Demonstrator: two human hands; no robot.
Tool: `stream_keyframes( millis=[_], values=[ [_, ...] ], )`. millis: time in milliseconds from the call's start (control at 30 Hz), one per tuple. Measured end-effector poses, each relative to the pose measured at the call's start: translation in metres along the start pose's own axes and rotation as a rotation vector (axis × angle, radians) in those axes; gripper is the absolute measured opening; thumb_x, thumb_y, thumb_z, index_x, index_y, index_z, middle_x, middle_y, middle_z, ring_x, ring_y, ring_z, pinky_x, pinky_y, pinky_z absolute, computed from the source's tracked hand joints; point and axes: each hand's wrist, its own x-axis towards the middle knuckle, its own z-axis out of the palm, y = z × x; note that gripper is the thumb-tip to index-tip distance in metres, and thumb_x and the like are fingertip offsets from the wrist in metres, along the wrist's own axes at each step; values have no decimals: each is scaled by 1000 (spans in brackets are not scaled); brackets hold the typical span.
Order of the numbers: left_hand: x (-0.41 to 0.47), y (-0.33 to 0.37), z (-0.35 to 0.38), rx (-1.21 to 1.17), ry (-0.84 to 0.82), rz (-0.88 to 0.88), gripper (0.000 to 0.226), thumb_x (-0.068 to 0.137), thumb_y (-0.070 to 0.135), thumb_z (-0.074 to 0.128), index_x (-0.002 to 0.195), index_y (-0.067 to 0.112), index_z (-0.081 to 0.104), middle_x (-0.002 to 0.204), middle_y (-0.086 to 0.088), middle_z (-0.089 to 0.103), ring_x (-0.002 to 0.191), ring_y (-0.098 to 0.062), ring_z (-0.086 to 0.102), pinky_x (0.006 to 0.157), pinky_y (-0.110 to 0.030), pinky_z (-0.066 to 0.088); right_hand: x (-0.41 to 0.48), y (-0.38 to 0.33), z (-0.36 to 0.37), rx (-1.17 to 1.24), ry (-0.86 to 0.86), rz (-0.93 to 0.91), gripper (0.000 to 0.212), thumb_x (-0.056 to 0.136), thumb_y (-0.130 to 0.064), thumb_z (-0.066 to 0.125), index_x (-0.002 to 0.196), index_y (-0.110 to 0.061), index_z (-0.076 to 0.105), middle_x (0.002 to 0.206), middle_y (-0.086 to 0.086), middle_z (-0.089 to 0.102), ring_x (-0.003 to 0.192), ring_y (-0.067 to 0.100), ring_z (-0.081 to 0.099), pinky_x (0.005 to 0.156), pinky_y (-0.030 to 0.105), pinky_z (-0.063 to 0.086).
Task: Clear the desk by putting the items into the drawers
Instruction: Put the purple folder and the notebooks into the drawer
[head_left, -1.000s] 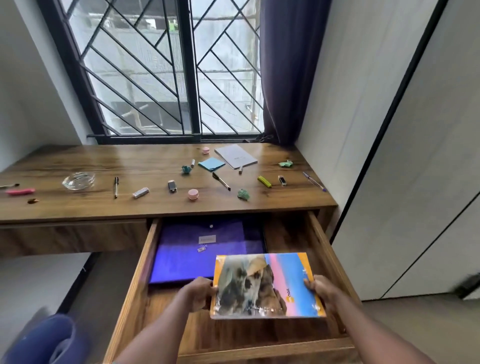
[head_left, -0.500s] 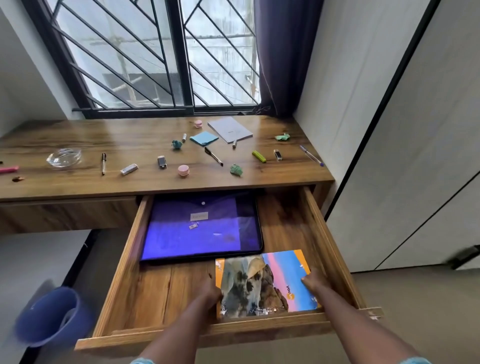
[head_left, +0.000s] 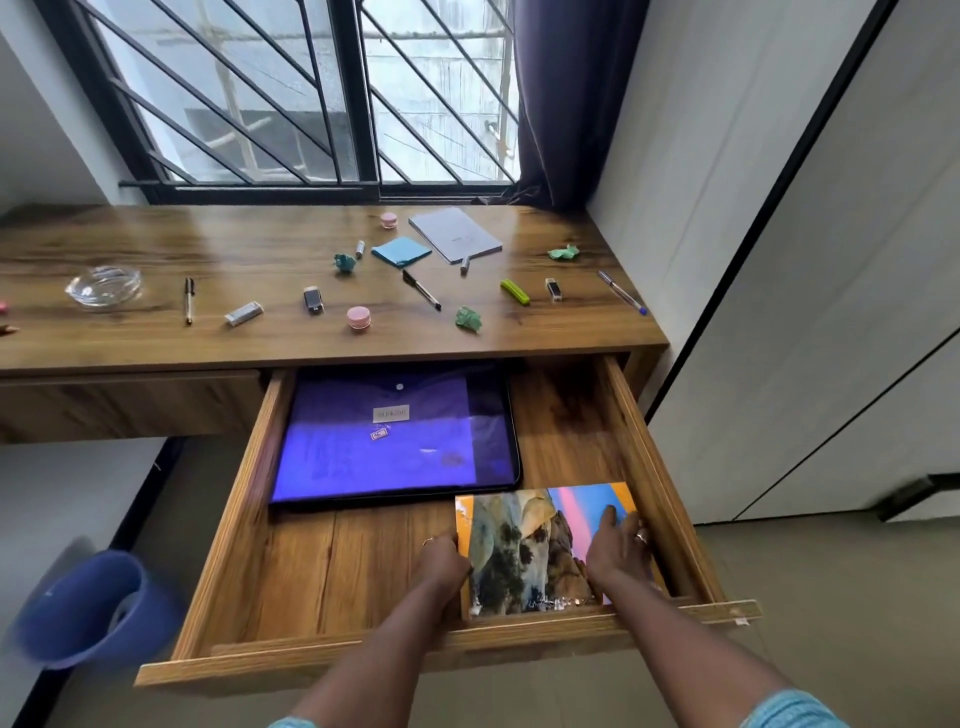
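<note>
Colourful book (head_left: 524, 551) lies flat in open drawer (head_left: 332, 561), front-right corner, just in front of purple folder (head_left: 384, 441). Left hand (head_left: 441, 564) curls round its left edge; right hand (head_left: 618, 545) flat on cover, fingers straight. Black pen (head_left: 422, 291) on tabletop (head_left: 208, 244).

A barred window (head_left: 311, 104) is seen, with a dark curtain (head_left: 566, 104) hung at its right side; a blue bin (head_left: 93, 608) is set on the floor (head_left: 831, 597).
</note>
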Motion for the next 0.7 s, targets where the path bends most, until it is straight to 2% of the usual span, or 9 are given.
stream_keyframes(
  millis=[133,200,267,333,400,433,500,600,700],
  values=[
    [-6,6,-11,-30,-73,-21,19,87,7,57,106,10,62,108,-9,68,96,-23,65,85,-34,56,-6,-10,-1,-38,-62,-53,59,97,-16,38,150,-12,11,156,17,2,142,33,17,113,39,24],
    [-4,9,-17,13,-119,-6,21,88,9,58,107,6,64,112,-12,68,102,-25,65,84,-31,55,-9,-20,-4,-32,-79,-20,56,97,-21,40,148,-10,18,154,17,10,138,33,26,110,39,30],
    [-5,16,-27,66,-120,15,26,89,10,57,113,3,62,117,-14,66,109,-27,62,75,-28,50,-12,-33,-11,-15,-91,5,48,97,-24,38,142,-10,30,147,15,25,131,31,37,104,39,36],
    [0,24,-43,76,-84,57,27,89,12,56,114,4,63,118,-14,65,109,-28,62,76,-32,51,-13,-48,-18,15,-90,-6,42,97,-26,39,136,-11,39,140,13,35,126,30,42,101,39,39],
    [5,37,-64,58,-26,110,22,89,12,57,109,7,66,113,-12,66,103,-25,62,81,-31,50,-12,-64,-30,37,-63,-32,37,97,-19,39,133,-11,45,138,12,39,124,30,45,99,39,40],
    [7,44,-75,34,-2,120,23,89,12,56,110,9,65,115,-12,65,103,-23,61,85,-29,48,-11,-72,-38,51,-39,-46,36,96,-15,39,130,-10,48,136,12,42,123,30,46,99,38,40],
    [17,60,-100,-2,45,134,35,91,10,54,125,7,58,126,-12,61,112,-22,58,91,-23,45,-9,-92,-57,87,28,-84,34,95,-10,38,126,-8,51,134,13,44,123,32,47,99,36,40],
    [32,90,-134,-47,103,178,38,92,8,50,130,6,54,129,-11,59,110,-22,57,83,-10,45,4,-126,-86,138,132,-156,35,93,-10,38,125,-7,50,132,15,44,122,33,47,99,36,41],
    [55,122,-163,-82,168,212,38,89,7,50,125,9,60,129,-10,61,120,-23,55,95,-23,43,33,-163,-111,146,195,-278,32,90,-10,43,121,-4,53,132,16,44,120,35,47,98,38,42]
  ],
)
